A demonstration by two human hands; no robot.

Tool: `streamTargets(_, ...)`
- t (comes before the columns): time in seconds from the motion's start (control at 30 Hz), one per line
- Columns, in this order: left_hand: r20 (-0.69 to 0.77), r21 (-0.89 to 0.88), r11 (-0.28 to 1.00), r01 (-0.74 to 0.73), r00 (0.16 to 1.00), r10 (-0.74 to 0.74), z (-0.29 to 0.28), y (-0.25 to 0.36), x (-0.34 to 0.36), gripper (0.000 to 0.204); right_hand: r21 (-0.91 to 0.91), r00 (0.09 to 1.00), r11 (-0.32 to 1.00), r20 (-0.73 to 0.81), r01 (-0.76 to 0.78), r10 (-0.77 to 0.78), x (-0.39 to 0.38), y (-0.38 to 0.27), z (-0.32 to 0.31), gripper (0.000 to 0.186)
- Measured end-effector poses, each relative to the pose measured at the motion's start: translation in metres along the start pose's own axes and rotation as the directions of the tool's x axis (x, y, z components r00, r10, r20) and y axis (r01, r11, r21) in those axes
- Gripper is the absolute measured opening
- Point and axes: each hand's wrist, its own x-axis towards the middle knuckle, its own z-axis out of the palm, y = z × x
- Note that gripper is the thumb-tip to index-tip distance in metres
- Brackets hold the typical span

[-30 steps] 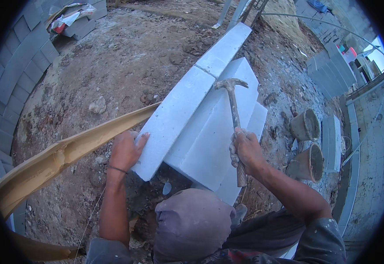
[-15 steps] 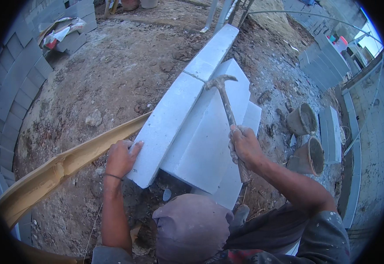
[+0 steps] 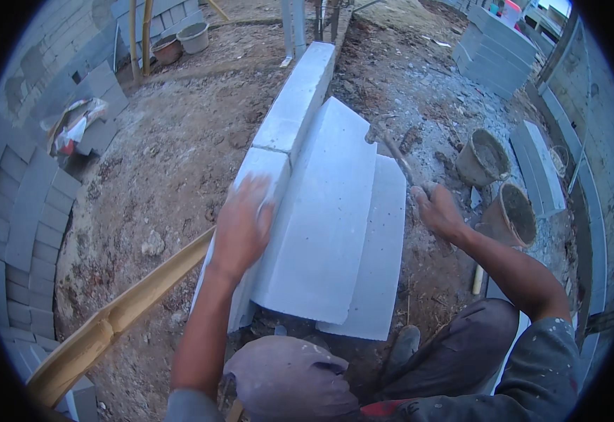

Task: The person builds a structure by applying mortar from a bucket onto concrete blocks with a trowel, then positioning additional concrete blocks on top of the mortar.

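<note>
A row of pale grey blocks (image 3: 289, 105) runs away from me, with a joint between two of them. My left hand (image 3: 240, 228) is over the nearer block, slightly blurred, with thumb and fingers apart; whether the palm touches is unclear. To its right lies a broad pale block (image 3: 321, 218), and a lower slab (image 3: 377, 253) shows partly beneath it. My right hand (image 3: 442, 209) grips a claw hammer (image 3: 399, 158) by its handle. The hammer's head is raised near the far right corner of the broad block.
Two mortar-stained buckets (image 3: 486, 156) stand at the right, near more long blocks (image 3: 537, 169). A split yellowish bamboo pole (image 3: 138, 302) slants in from the lower left to the block row. Block stacks (image 3: 29, 239) line the left. A pale handle (image 3: 478, 279) lies near my knee.
My left hand has moved from the near block's left edge to above its top. My right hand has carried the hammer rightward, off the joint. The view has shifted.
</note>
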Motion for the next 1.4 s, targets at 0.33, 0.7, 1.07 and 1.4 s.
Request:
streamTargets(0.33, 0.255, 0.393, 0.916, -0.075, 0.966, -0.031, 0.140, -0.056, 0.155, 0.064, 0.534, 0.985, 0.831, 0.020, -0.154, 0.169, 0.179, 0.037, 0.035, 0.034)
streamTargets(0.7, 0.196, 0.563, 0.826, 0.019, 0.968, -0.156, 0.148, -0.047, 0.158, 0.073, 0.967, 0.871, -0.063, 0.251, -0.248, 0.422, 0.471, 0.050, 0.122, 0.012)
streamTargets(1.07, 0.250, 0.523, 0.852, 0.036, 0.949, -0.194, 0.145, -0.039, 0.163, 0.072, 0.947, 0.870, -0.205, 0.311, -0.249, 0.382, 0.513, 0.020, 0.165, 0.011)
streamTargets(1.4, 0.245, 0.508, 0.860, 0.052, 0.948, -0.202, 0.144, -0.036, 0.163, 0.072, 0.954, 0.894, -0.238, 0.262, -0.183, 0.363, 0.508, 0.009, 0.148, 0.012)
